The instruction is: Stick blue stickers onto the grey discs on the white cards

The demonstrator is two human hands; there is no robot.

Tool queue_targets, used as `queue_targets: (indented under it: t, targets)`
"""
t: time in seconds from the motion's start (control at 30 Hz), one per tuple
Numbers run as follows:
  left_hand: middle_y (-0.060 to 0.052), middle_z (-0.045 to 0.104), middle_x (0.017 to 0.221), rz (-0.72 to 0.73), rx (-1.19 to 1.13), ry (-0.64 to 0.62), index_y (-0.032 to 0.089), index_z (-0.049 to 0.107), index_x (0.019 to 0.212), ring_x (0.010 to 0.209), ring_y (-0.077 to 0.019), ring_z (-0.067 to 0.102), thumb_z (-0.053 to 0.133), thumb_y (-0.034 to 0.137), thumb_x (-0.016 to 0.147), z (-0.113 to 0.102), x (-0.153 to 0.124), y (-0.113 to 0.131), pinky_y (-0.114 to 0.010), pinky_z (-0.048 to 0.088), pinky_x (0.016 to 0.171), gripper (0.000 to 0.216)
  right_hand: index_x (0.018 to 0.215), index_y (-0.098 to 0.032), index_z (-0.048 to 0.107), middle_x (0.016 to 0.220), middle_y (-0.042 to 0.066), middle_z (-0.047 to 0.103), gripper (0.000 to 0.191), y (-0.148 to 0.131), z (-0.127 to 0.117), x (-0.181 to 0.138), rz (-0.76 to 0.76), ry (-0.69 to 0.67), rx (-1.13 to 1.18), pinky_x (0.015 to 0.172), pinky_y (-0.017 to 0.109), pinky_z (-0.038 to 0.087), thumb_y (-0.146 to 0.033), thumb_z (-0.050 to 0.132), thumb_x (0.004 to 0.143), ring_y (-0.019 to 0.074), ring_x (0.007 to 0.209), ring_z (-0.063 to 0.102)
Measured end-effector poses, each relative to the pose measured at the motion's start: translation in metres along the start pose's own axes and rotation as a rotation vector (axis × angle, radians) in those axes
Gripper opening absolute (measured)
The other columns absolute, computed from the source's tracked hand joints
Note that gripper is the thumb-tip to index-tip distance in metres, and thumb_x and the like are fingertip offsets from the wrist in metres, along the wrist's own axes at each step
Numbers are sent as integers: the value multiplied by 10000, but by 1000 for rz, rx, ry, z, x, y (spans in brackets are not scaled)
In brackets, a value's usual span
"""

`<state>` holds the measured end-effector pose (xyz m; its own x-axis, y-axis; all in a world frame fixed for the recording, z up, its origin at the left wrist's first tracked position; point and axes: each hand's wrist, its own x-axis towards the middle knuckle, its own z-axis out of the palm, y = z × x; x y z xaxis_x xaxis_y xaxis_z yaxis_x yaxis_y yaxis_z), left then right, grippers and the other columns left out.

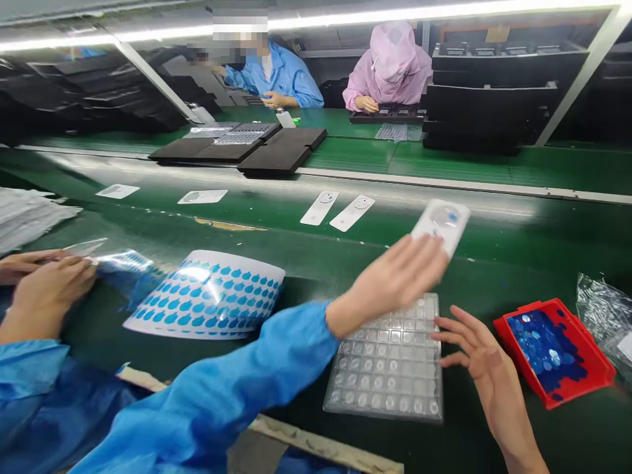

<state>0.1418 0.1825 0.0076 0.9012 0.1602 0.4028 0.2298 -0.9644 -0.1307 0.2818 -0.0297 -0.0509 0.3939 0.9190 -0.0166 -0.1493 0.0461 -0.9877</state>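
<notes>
Green conveyor belt (276,247), left grip (395,280) shut on white plastic panel (441,227) — right grip (481,359) wide, over clear blister tray (382,359)

At twelve o'clock, a long white fluorescent strip light (345,20) glows overhead. At one o'clock, stacked black rectangular trays (488,99) stand beside a pale metal upright (577,72), just beyond a long green rubber-topped conveyor bench (424,161).

Overhead strip lights (395,14) glare on the belt (494,207) (edges warped).
</notes>
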Motion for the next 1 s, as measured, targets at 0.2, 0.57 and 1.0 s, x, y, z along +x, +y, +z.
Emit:
queue_targets:
  t: [0.2,0.57,1.0]
  targets:
    - [-169,651,1569,9,-478,311,89,654,1453,1524,-337,556,468,494,1137,-48,-86,99,-502,399,1318,547,966,-195,747,843,43,731,379,-6,29,-19,-1,289,-151,593,248,519,-546,632,1051,164,695,619]
    - [0,769,767,-1235,-1113,429,175,749,930,664,-154,700,698,285,969,-75,-127,124,-210,536,590,128,881,-218,654,746,-8,679,189,-34,83,-37,-536,-178,-810,563,229,487,-256,642,1066,120,612,612]
    - [17,706,712,-990,-1054,281,175,735,1045,585,-132,653,606,233,1024,-89,-150,131,-212,495,540,144,1103,-235,734,944,20,798,153,-67,94,-29,-975,-280,-1184,695,283,593,-128,746,994,158,782,751]
